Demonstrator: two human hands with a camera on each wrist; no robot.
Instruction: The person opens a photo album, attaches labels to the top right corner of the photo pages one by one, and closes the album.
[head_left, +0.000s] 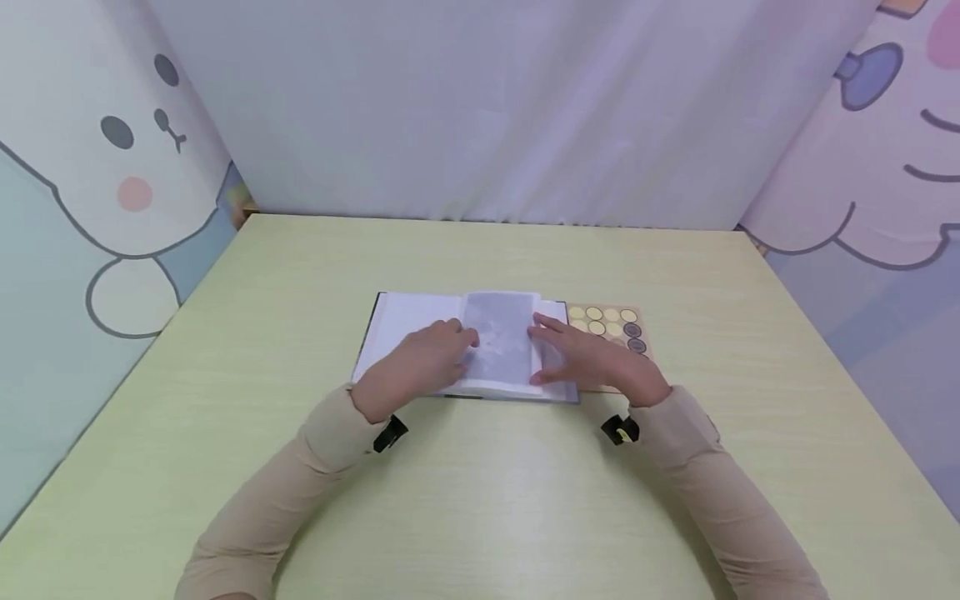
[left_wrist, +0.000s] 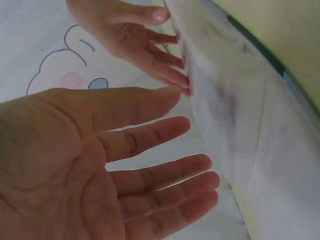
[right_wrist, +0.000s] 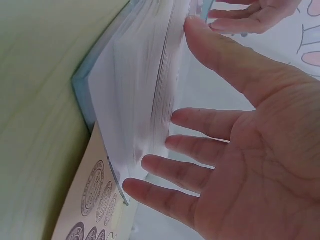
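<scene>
An open hardcover book (head_left: 498, 333) lies on the table, its pages forming a raised block right of the middle. Over the left page hovers my left hand (head_left: 427, 358), fingers loosely extended; in the left wrist view that hand (left_wrist: 105, 160) has nothing between thumb and fingers. My right hand (head_left: 592, 354) is at the book's right side. Seen from the right wrist, its spread fingertips (right_wrist: 182, 116) touch the edges of the page block (right_wrist: 162, 100). A tan sheet with round stickers (head_left: 611, 321) lies partly under the book's right cover.
The pale wood-grain table (head_left: 480, 500) extends around the book. A white curtain (head_left: 480, 108) hangs behind the far edge, and cartoon-printed cloths (head_left: 90, 208) flank both sides. Dark wrist devices (head_left: 390, 433) show at both cuffs.
</scene>
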